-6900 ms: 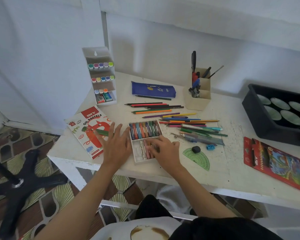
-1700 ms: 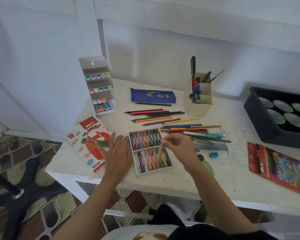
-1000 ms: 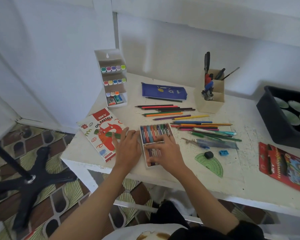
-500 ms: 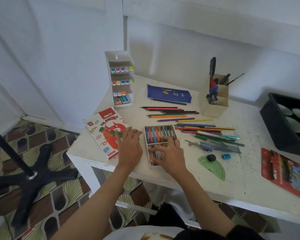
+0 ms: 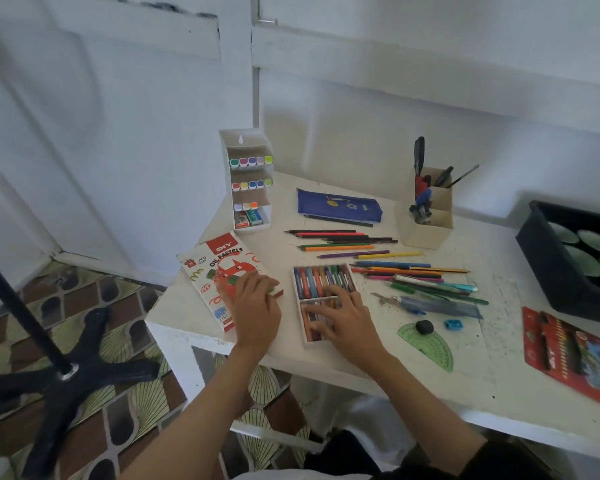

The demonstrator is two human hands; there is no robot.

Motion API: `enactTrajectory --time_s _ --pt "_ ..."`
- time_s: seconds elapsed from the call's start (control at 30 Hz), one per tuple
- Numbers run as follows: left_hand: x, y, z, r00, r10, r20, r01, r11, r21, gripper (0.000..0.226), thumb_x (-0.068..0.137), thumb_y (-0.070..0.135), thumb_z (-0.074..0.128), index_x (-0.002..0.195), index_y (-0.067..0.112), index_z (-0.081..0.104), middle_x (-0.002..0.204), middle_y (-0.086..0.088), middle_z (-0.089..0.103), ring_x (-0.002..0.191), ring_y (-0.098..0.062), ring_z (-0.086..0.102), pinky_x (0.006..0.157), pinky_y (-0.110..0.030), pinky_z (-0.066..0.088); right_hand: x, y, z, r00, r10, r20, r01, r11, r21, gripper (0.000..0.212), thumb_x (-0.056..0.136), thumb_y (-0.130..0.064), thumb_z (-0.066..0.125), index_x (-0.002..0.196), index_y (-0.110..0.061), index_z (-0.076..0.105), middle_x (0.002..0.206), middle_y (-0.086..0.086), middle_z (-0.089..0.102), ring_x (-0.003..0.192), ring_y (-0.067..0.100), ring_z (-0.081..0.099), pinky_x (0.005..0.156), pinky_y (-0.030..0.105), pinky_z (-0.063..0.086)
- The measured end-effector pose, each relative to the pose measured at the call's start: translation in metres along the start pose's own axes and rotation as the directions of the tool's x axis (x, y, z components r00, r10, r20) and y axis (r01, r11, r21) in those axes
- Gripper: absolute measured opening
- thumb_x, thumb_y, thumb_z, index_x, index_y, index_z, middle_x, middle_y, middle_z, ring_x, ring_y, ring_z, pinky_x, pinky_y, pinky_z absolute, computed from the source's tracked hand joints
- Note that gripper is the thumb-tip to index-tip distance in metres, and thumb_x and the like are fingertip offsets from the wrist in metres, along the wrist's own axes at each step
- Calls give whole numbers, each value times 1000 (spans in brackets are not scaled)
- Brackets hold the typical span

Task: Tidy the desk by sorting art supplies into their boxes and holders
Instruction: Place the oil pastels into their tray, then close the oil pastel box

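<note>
The tray (image 5: 295, 292) of pastels (image 5: 323, 280) sat near the front edge of the desk (image 5: 482, 358), its far row in full view. The right hand (image 5: 347, 320) lay flat over the near row, fingers spread and straight, gripping nothing. Just left of the tray lay the lid (image 5: 215, 271), printed side up. The left hand (image 5: 257, 306) rested on its right end with fingers bent over the edge; I could not tell whether they clasped it or only touched. Beyond the tray, loose pencils (image 5: 361, 244) were strewn across the desk – some nearly touching the tray's right side. Farther back stood a marker rack (image 5: 248, 181), a blue pouch (image 5: 340, 207) and a holder (image 5: 426, 220). A protractor (image 5: 426, 344) lay right of the right hand.
</note>
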State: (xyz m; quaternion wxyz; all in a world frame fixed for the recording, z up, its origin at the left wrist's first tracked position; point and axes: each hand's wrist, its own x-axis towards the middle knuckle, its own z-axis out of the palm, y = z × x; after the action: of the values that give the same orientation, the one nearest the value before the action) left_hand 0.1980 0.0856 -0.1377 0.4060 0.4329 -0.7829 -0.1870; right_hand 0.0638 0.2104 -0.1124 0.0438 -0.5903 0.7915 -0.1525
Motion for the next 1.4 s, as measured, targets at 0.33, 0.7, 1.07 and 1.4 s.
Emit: enactTrajectory --time_s 0.33,0.7,1.07,1.4 --pt "15 -39 -51 960 -257 -112 260 965 19 34 73 1 53 100 11 70 112 -9 61 116 -32 48 108 -53 27 60 -22 -18 997 -50 58 33 964 264 36 93 -29 55 129 -23 54 130 2 48 121 19 38 105 32 32" --pt "24 -49 -74 767 -598 232 470 770 431 50 100 34 29 146 16 25 159 -6 5 145 -29 -14 114 -53 -6 123 -91 14 914 16 406 -176 916 360 76 87 -37 61 145 -15 19 132 12 49 120 32 49 97 45 46" --pt "45 20 -107 862 -507 -6 423 726 -542 25 99 16 45 122 25 50 103 9 64 79 -8 68 67 -28 59 114 -91 -57 973 11 232 -176 688 704 70 86 -15 67 141 -21 24 105 -5 56 92 12 57 63 18 48" --pt "185 157 -115 984 143 102 -12 631 -776 47 99 9 43 142 22 32 126 -4 54 99 -9 67 66 -23 56 144 -26 -252 885 84 -459 259 730 632 57 87 -20 66 129 -27 28 99 0 56 77 11 66 55 24 56"
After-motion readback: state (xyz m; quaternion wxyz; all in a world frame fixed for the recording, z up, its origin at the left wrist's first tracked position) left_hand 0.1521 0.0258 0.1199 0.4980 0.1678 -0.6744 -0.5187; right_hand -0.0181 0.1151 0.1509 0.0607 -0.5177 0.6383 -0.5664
